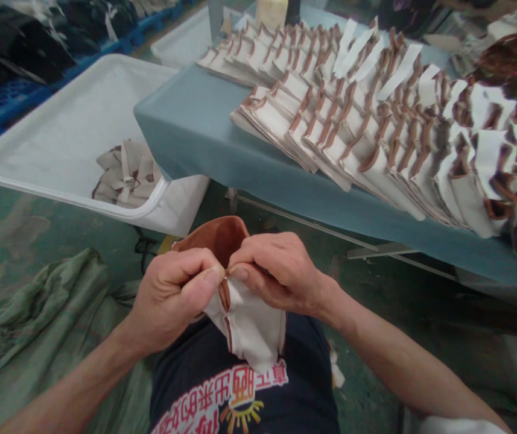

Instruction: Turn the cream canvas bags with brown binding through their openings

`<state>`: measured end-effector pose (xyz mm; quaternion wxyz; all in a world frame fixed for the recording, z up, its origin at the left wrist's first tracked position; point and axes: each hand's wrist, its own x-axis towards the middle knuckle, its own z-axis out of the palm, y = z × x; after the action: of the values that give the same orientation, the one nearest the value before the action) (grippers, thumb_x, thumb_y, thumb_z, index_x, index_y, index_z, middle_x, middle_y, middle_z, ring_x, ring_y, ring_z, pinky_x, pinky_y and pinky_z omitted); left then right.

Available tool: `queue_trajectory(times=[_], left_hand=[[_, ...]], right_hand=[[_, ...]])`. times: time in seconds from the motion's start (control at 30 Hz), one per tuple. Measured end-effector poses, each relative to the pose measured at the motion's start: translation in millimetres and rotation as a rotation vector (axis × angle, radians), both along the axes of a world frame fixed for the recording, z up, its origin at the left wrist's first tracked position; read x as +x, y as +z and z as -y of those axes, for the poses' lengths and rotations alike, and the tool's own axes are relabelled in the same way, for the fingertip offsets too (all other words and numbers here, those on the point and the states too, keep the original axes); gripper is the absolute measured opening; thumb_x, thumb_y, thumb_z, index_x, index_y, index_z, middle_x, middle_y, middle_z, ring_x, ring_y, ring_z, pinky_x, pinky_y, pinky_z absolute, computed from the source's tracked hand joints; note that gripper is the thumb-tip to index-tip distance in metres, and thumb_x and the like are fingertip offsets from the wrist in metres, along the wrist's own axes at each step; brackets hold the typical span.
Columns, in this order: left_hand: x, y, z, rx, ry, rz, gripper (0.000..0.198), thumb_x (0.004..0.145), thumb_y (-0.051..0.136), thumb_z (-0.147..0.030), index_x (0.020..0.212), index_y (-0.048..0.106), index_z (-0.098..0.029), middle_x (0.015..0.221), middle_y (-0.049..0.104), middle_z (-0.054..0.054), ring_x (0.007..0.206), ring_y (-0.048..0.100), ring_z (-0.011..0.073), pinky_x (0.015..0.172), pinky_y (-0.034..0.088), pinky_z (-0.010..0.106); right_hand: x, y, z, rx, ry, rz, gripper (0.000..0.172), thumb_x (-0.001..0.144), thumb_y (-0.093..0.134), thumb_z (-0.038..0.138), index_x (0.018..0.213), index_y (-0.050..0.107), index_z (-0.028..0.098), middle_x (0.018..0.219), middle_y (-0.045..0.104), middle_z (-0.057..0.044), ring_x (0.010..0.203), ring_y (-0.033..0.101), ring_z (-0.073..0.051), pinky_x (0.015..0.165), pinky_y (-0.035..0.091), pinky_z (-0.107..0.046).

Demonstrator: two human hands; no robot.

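Note:
A sewn fabric piece (pixel 256 325), off-white outside with brown edging and a brown inner side, is held in front of my body. My left hand (pixel 181 292) pinches its upper edge between thumb and bent fingers. Right beside it, my right hand (pixel 280 271) pinches the same edge at a brown seam, the fingertips of both hands almost touching. Behind the hands, a brown flap of the piece rises in a curve. Below them the off-white part hangs over my dark shirt (pixel 240 392). What lies exactly between the fingertips is too small to make out.
Rows of similar off-white and brown pieces (pixel 330 126) lie stacked on a blue-grey covered table (pixel 186 120) ahead. A white plastic bin (pixel 59 114) at left holds a bundle of pieces (pixel 126 172). Green cloth (pixel 68 325) lies at lower left. Blue pallets (pixel 9 108) stand behind.

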<state>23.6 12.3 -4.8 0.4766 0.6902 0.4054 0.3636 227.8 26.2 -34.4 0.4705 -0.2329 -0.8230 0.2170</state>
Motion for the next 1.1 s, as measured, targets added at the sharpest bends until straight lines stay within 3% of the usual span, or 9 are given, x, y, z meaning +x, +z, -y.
queue_trajectory(times=[0.17, 0.27, 0.4, 0.47, 0.63, 0.8, 0.9, 1.0, 1.1], left_hand=[[7.1, -20.1, 15.7, -0.378, 0.038, 0.331, 0.044, 0.1, 0.068, -0.043, 0.064, 0.06, -0.02, 0.048, 0.053, -0.006, 0.038, 0.035, 0.0074, 0.038, 0.026, 0.019], [7.7, -27.5, 17.5, -0.435, 0.028, 0.394, 0.053, 0.099, 0.072, -0.059, 0.066, 0.059, -0.019, 0.051, 0.052, -0.005, 0.041, 0.034, 0.0075, 0.04, 0.026, 0.019], [-2.2, -17.7, 7.6, -0.396, -0.066, 0.28, 0.062, 0.1, 0.064, -0.071, 0.069, 0.062, -0.017, 0.055, 0.047, -0.005, 0.046, 0.031, 0.0081, 0.042, 0.025, 0.021], [-9.2, -6.6, 1.1, -0.341, -0.128, 0.178, 0.063, 0.106, 0.053, -0.07, 0.074, 0.068, -0.017, 0.057, 0.052, -0.003, 0.047, 0.035, 0.0096, 0.043, 0.029, 0.022], [-16.1, 24.2, -11.2, -0.044, -0.265, -0.199, 0.039, 0.109, 0.048, -0.034, 0.08, 0.07, -0.019, 0.07, 0.065, -0.002, 0.062, 0.057, 0.0133, 0.058, 0.044, 0.022], [-13.0, 35.6, -17.2, 0.023, -0.345, -0.245, 0.041, 0.109, 0.041, -0.027, 0.07, 0.05, -0.022, 0.064, 0.05, -0.005, 0.056, 0.046, 0.0113, 0.054, 0.039, 0.023], [-14.2, 33.9, -18.5, 0.04, -0.354, -0.249, 0.041, 0.111, 0.042, -0.027, 0.073, 0.055, -0.021, 0.066, 0.056, -0.005, 0.059, 0.05, 0.0117, 0.058, 0.042, 0.023], [-15.4, 32.3, -18.1, 0.07, -0.325, -0.275, 0.039, 0.113, 0.043, -0.03, 0.083, 0.067, -0.021, 0.075, 0.068, -0.003, 0.066, 0.06, 0.0136, 0.063, 0.046, 0.025], [-14.5, 32.5, -17.2, 0.115, -0.259, -0.308, 0.041, 0.113, 0.044, -0.034, 0.082, 0.067, -0.021, 0.071, 0.066, -0.003, 0.062, 0.058, 0.0144, 0.062, 0.047, 0.027]], right_hand=[[-17.5, -22.1, 13.2, -0.23, 0.012, -0.265, 0.041, 0.118, 0.046, 0.042, 0.084, 0.056, 0.021, 0.065, 0.057, 0.006, 0.054, 0.051, -0.008, 0.051, 0.038, -0.021], [-19.6, -28.1, 15.0, -0.23, -0.013, -0.3, 0.039, 0.117, 0.049, 0.041, 0.084, 0.056, 0.022, 0.064, 0.055, 0.006, 0.052, 0.048, -0.008, 0.051, 0.038, -0.022], [-12.7, -23.8, 10.6, -0.163, -0.018, -0.235, 0.034, 0.116, 0.051, 0.036, 0.087, 0.06, 0.021, 0.065, 0.057, 0.005, 0.053, 0.05, -0.009, 0.054, 0.039, -0.023], [-7.0, -18.9, 8.1, -0.134, -0.018, -0.179, 0.034, 0.117, 0.049, 0.035, 0.088, 0.061, 0.02, 0.066, 0.059, 0.004, 0.054, 0.052, -0.009, 0.055, 0.039, -0.023], [7.8, -1.2, 3.5, -0.013, 0.02, -0.035, 0.03, 0.117, 0.048, 0.03, 0.094, 0.062, 0.019, 0.074, 0.07, 0.001, 0.062, 0.062, -0.01, 0.061, 0.045, -0.023], [17.1, 17.6, 0.6, 0.097, 0.005, 0.117, 0.032, 0.117, 0.046, 0.029, 0.093, 0.064, 0.019, 0.075, 0.072, -0.001, 0.064, 0.065, -0.012, 0.063, 0.045, -0.026], [17.0, 27.1, 2.2, 0.045, -0.012, 0.146, 0.028, 0.113, 0.054, 0.034, 0.092, 0.065, 0.018, 0.075, 0.071, -0.001, 0.063, 0.062, -0.013, 0.064, 0.044, -0.027], [11.4, 34.7, 5.3, -0.115, -0.088, 0.168, 0.024, 0.099, 0.067, 0.039, 0.088, 0.067, 0.018, 0.075, 0.07, 0.0, 0.064, 0.06, -0.014, 0.064, 0.043, -0.028], [3.3, 38.7, 7.4, -0.229, -0.174, 0.16, 0.012, 0.09, 0.065, 0.028, 0.081, 0.065, 0.019, 0.072, 0.068, 0.001, 0.062, 0.057, -0.013, 0.063, 0.041, -0.027]])
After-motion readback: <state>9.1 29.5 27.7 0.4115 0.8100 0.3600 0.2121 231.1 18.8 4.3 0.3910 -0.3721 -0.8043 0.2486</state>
